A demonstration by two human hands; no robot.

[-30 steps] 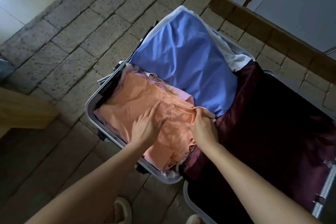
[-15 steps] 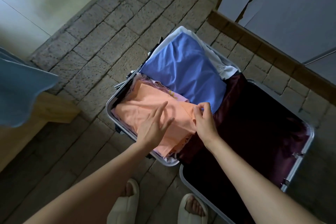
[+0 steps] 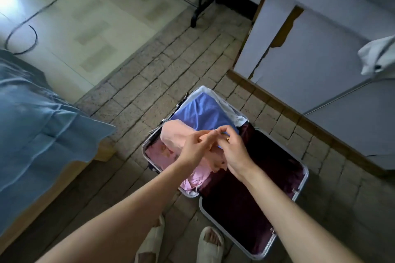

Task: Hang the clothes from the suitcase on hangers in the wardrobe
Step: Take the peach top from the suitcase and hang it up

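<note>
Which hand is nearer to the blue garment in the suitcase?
Right. The right hand overlaps the blue garment's near edge, gripping the peach garment. The left hand sits beside it, over the peach garment, farther from the blue.

Dim room; glare floods the floor (image 3: 64,17) at my upper left. My hands (image 3: 213,147) blur slightly, the edges bend, and the suitcase (image 3: 303,179) lining sinks into shadow.
</note>
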